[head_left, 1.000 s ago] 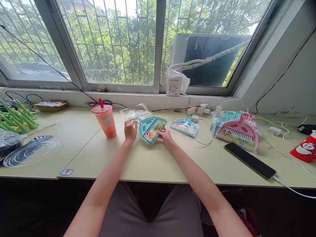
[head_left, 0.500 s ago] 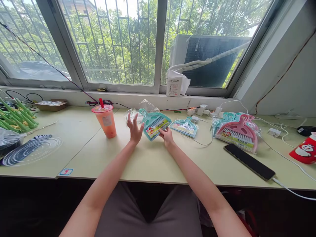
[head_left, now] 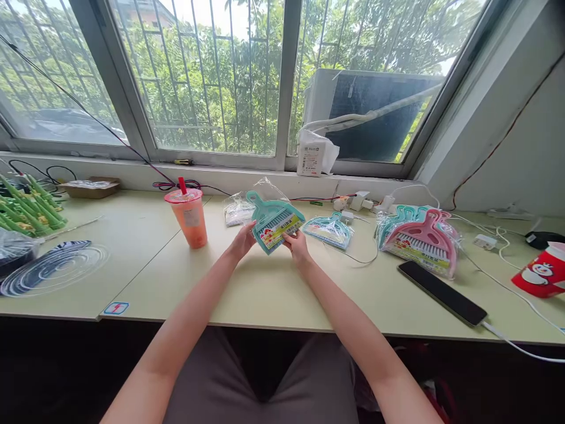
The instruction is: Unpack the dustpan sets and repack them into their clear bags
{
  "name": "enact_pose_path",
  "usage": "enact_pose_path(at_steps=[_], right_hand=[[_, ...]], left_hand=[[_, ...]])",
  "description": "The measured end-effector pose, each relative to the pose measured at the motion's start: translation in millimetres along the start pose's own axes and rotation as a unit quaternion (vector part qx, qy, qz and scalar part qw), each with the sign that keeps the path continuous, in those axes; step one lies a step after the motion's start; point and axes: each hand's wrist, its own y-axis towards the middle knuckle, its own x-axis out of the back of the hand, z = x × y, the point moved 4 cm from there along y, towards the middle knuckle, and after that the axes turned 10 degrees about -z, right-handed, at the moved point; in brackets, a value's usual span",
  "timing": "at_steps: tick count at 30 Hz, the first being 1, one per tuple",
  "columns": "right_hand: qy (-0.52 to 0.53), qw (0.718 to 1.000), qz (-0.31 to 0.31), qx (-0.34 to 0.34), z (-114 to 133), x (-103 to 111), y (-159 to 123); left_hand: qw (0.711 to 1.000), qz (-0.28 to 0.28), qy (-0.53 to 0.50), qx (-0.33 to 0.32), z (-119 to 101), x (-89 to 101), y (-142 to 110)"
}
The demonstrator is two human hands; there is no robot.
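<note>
A teal dustpan-and-brush set (head_left: 274,219) in clear wrapping, with a yellow printed label, is held tilted above the table. My left hand (head_left: 243,240) grips its left edge, the fingertips partly hidden behind it. On the lower right edge my right hand (head_left: 298,244) is closed, thumb on the front. Behind my left hand lies a clear-wrapped pale packet (head_left: 238,211). Right of my right hand, a blue-teal dustpan set (head_left: 329,231) lies on the table. Farther right, a pink dustpan set (head_left: 421,244) leans over several teal ones (head_left: 399,219), all in clear bags.
A lidded cup of orange drink (head_left: 189,221) with a red straw stands to the left. A black phone (head_left: 441,292) on a white cable lies at the right, near a red cup (head_left: 542,272). Green stalks (head_left: 29,206) and chargers (head_left: 359,201) with cables line the back.
My left hand, spread and apart from the teal set before, has closed on its left edge. My right hand keeps its hold. The view has shifted slightly.
</note>
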Motion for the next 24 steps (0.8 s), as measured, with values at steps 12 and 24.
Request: enact_pose_path(at_steps=[12,24], right_hand=[[0.015,0.999,-0.036,0.025,3,4,1],[-0.005,0.999,-0.025,0.034,1,1,-3]], left_hand=[[0.977,0.155,0.123,0.074,13,-13.5,-12],[0.995,0.020,0.091,0.031,10,-3.8,-2]])
